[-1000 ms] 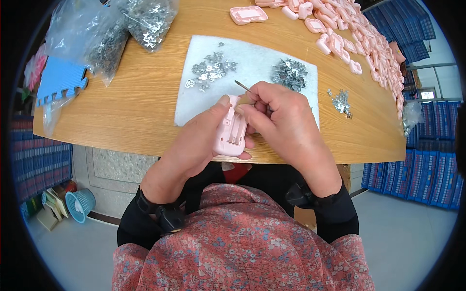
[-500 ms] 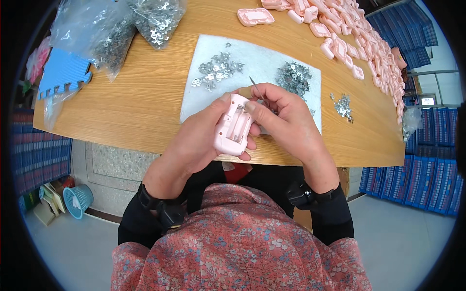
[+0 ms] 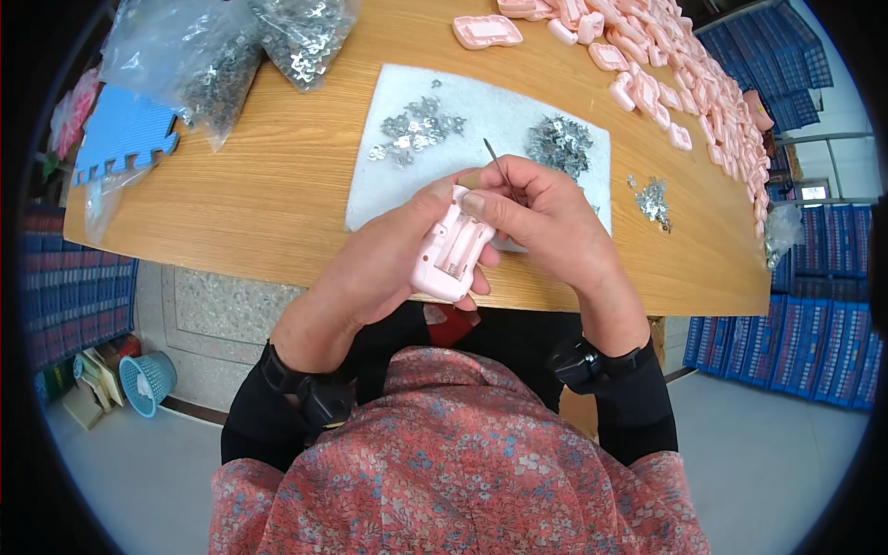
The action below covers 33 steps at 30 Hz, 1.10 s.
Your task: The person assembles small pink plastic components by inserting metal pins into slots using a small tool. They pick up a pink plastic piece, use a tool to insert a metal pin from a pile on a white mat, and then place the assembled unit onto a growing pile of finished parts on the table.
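A pale pink plastic battery casing (image 3: pixel 432 280) is gripped in my left hand (image 3: pixel 370 252), tilted over the table's front edge with its two-slot battery compartment facing up. A small metal spring contact shows at the compartment's lower end. My right hand (image 3: pixel 564 217) keeps a thin dark metal tool (image 3: pixel 498 162) between its fingers, the slim end pointing up and away from the casing. The right thumb presses on the compartment's upper end and hides what lies there. Beyond the hands, a white foam sheet (image 3: pixel 365 199) carries two piles of metal contact pieces, one left (image 3: pixel 421 129) and one right (image 3: pixel 561 143).
Many pink casings (image 3: pixel 638 55) are heaped at the far right of the wooden table (image 3: pixel 250 194). A small heap of metal pieces (image 3: pixel 653 203) lies right of the foam. Clear bags of metal parts (image 3: pixel 305 42) and a blue foam mat (image 3: pixel 120 134) occupy the far left.
The casing has tilted and shifted slightly right and down in my left hand. My right thumb now covers its upper contact area, and the tool has moved slightly right.
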Available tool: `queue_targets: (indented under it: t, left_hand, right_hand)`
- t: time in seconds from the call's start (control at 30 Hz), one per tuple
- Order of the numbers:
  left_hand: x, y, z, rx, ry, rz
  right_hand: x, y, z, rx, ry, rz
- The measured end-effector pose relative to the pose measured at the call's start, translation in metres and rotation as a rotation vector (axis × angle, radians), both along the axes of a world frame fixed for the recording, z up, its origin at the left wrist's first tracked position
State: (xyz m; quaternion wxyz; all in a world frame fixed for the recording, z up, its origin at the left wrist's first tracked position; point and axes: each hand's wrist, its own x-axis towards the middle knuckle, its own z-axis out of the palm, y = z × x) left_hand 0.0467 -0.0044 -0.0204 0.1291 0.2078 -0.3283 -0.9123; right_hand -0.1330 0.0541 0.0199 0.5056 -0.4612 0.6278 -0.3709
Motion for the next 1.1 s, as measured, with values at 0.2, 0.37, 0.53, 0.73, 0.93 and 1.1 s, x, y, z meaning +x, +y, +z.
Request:
queue_targets:
  t: [0.2,0.37,0.53,0.73,0.93,1.1]
  left_hand:
    - [0.001,-0.003,-0.009,0.090,0.065,0.035]
    - [0.000,-0.003,-0.009,0.067,0.055,0.031]
    - [0.002,-0.001,-0.009,0.044,0.047,0.023]
    - [0.000,0.002,-0.011,-0.015,0.099,-0.004]
    - [0.000,-0.002,-0.015,0.065,0.140,0.011]
    - [0.001,-0.002,-0.016,0.044,0.130,0.015]
  right_hand:
    - [0.003,0.002,0.006,0.067,-0.117,-0.056]
    - [0.006,0.001,-0.005,0.017,0.031,-0.034]
    - [0.003,0.001,0.002,0.042,0.043,0.013]
    - [0.002,-0.001,0.000,0.093,-0.039,0.033]
    - [0.002,0.000,0.004,0.109,-0.154,-0.019]
    - [0.003,0.002,-0.001,0.071,-0.055,0.022]
